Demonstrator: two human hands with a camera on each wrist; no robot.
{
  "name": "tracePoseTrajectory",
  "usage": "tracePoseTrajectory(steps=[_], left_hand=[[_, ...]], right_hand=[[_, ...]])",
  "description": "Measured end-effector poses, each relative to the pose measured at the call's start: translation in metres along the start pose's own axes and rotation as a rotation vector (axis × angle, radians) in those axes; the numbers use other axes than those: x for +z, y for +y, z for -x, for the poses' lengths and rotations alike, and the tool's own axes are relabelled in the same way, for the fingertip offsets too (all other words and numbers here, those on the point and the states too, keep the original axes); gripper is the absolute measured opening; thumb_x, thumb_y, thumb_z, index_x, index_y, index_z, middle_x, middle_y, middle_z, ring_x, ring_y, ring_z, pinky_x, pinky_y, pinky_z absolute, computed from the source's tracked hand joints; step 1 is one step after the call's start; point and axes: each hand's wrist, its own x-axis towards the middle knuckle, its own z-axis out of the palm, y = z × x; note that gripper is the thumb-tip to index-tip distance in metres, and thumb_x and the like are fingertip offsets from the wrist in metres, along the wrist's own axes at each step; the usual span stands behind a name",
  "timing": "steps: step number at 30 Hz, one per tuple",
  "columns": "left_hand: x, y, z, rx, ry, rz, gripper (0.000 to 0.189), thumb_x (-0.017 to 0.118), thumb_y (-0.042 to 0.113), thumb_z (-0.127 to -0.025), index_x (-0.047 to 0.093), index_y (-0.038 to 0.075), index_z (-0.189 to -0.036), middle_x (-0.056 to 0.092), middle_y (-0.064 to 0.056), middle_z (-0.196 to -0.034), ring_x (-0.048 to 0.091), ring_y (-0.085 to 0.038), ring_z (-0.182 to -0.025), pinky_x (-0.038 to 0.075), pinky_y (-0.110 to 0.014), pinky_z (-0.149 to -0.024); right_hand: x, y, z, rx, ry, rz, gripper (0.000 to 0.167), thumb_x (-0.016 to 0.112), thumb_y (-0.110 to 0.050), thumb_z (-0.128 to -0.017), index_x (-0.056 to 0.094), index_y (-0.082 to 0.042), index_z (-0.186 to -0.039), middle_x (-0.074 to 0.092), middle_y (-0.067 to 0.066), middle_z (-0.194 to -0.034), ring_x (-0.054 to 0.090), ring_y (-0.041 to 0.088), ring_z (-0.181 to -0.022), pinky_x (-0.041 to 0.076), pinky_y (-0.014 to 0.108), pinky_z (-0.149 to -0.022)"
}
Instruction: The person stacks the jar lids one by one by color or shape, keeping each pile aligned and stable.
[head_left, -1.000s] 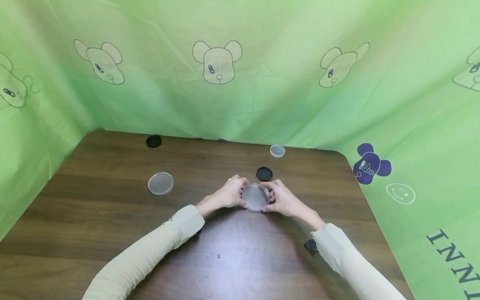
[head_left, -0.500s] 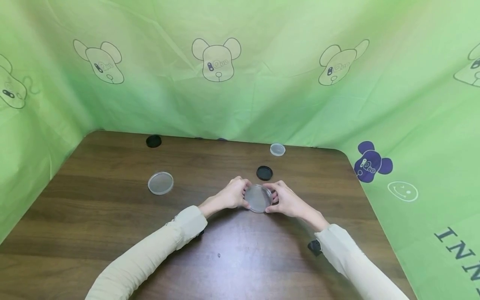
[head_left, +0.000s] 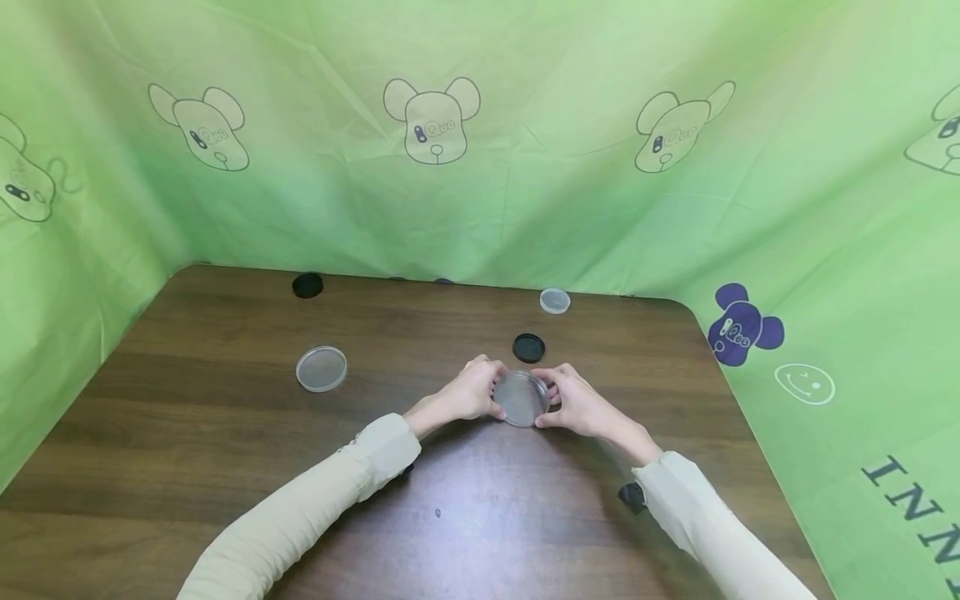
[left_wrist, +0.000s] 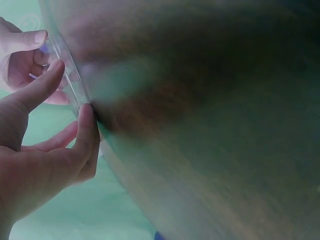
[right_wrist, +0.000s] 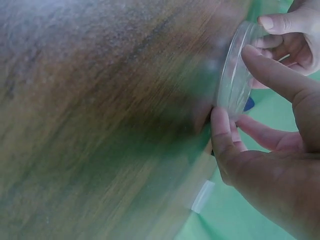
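Observation:
A clear round petri dish [head_left: 521,400] lies flat between both hands, right of the table's middle. My left hand [head_left: 474,390] pinches its left edge between thumb and fingers. On the opposite edge, my right hand [head_left: 576,402] grips it the same way. The right wrist view shows the dish [right_wrist: 236,75] edge-on, with a double rim, close over the wood. Just beyond the hands sits a small black round lid [head_left: 529,348]. A second large clear dish [head_left: 322,369] rests on the table to the left.
A small clear round dish [head_left: 555,301] stands near the table's back edge on the right. Another black round lid [head_left: 307,285] is at the back left. Green printed cloth [head_left: 510,200] hangs around the brown wooden table [head_left: 187,417].
Both hands have shifted slightly to the right with the petri dish between them. The other dishes and the black lids have stayed in place.

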Motion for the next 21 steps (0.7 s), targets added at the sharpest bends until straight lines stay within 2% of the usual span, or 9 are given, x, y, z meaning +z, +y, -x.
tracePoseTrajectory(steps=[6,11,21], left_hand=[[0.0004,0.0007,0.0002,0.011,0.001,0.011,0.063,0.09,0.009,-0.063,0.061,-0.004,-0.118,0.059,-0.01,-0.097,0.053,-0.022,-0.094,0.045,-0.029,-0.082],[-0.0007,-0.0006,0.0003,0.014,-0.008,0.045,0.065,0.09,0.007,-0.063,0.059,-0.005,-0.119,0.057,-0.012,-0.101,0.056,-0.021,-0.091,0.048,-0.023,-0.078],[-0.0026,-0.0034,-0.0007,-0.016,-0.038,0.111,0.068,0.089,0.004,-0.064,0.056,-0.004,-0.123,0.053,-0.013,-0.106,0.057,-0.018,-0.087,0.048,-0.02,-0.078]], right_hand=[[-0.0015,-0.0008,-0.0002,0.009,-0.009,-0.001,0.071,0.083,0.001,-0.068,0.048,0.014,-0.129,0.045,0.025,-0.106,0.061,0.03,-0.087,0.055,0.038,-0.078],[-0.002,0.0012,-0.0012,0.017,-0.026,-0.027,0.072,0.082,0.002,-0.069,0.046,0.015,-0.13,0.044,0.027,-0.108,0.061,0.031,-0.089,0.055,0.038,-0.079],[-0.0052,0.009,-0.001,0.051,-0.063,-0.143,0.072,0.078,-0.001,-0.076,0.04,0.017,-0.134,0.041,0.03,-0.114,0.058,0.037,-0.097,0.053,0.04,-0.085]])
